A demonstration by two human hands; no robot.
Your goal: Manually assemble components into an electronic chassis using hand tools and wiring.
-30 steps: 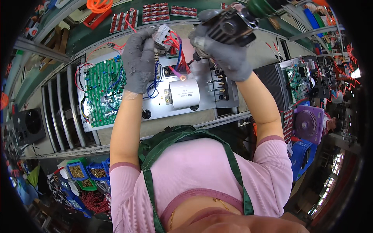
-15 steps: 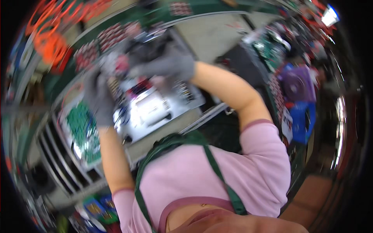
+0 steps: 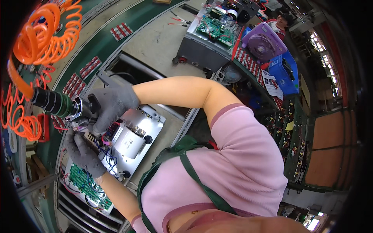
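My right hand (image 3: 110, 108), in a grey glove, is closed around a pneumatic screwdriver (image 3: 58, 104) with a black and green body and an orange hose at its top. The tool's lower end is hidden behind the glove. Below it lies a metal plate (image 3: 145, 155) carrying a white capacitor (image 3: 129, 143), a terminal block (image 3: 91, 140) and dark blue wires (image 3: 108, 157). My gloved left hand (image 3: 86, 157) reaches along the plate's left side, its fingers drawn together near pinkish wire ends below the tool. What lies between those fingertips is too small to tell.
A green circuit board (image 3: 87, 186) lies near my left forearm. Orange coiled hose (image 3: 46, 35) hangs at the upper left. Further right stand a grey metal unit with a circuit board (image 3: 213, 33), a purple fan (image 3: 264, 42) and a blue bin (image 3: 283, 73). Another person (image 3: 280, 25) is beyond.
The view has swung, so the bench appears turned. My right hand now shows at the plate's far left side with the screwdriver; earlier it was a blur over dark things behind the plate.
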